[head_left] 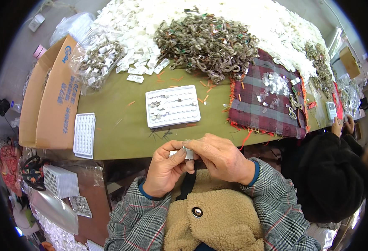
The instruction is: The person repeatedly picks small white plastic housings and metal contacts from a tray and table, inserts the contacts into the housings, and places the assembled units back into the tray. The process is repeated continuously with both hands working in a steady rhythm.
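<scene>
Low in front of me, my left hand and my right hand meet at the table's front edge. Between their fingertips is a small white plastic piece. My left thumb and fingers pinch it from the left, while the right fingers close over its top. Fingers cover much of the piece, so its full shape is hidden. Just beyond my hands lies a white pitted tray with small round silvery pieces in part of its hollows.
Behind the tray are a heap of grey-brown cord loops and white plastic pieces. Left stand a cardboard box and another pitted tray. A plaid cloth bears small clear bits. A co-worker sits at right.
</scene>
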`<state>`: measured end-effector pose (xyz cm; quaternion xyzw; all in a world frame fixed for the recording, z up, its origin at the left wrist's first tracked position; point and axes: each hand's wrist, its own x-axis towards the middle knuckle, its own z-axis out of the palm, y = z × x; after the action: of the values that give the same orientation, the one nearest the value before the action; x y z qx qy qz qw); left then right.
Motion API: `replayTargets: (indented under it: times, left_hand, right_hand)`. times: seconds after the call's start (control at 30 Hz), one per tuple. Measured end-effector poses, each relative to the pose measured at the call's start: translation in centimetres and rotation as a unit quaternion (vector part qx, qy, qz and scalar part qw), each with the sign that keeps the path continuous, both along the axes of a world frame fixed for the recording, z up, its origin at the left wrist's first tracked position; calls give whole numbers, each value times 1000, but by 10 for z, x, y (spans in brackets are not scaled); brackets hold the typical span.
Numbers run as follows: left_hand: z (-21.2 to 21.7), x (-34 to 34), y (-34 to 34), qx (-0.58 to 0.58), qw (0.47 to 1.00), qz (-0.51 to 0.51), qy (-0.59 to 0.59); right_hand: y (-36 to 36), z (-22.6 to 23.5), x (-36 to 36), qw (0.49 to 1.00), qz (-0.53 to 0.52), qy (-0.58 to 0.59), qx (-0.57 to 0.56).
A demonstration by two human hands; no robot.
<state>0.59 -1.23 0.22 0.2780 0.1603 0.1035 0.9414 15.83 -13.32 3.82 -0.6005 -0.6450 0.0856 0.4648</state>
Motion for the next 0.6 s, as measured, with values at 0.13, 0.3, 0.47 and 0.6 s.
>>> replayTargets:
  times: [0.13, 0.3, 0.47, 0.6]
  left_hand:
    - [-2, -10, 1, 36, 999, 5, 32]
    - [-7, -15, 1, 142, 988, 2, 53]
    - [5, -15, 11, 54, 997, 51, 14]
    - [14, -16, 23, 55, 995, 86, 3]
  right_hand:
    - [4, 9, -7, 995, 24, -98, -28]
    - [4, 9, -15, 991, 25, -107, -74]
    - [12, 14, -21, 967, -67, 203, -139]
    - [35, 21, -19, 986, -46, 113, -111]
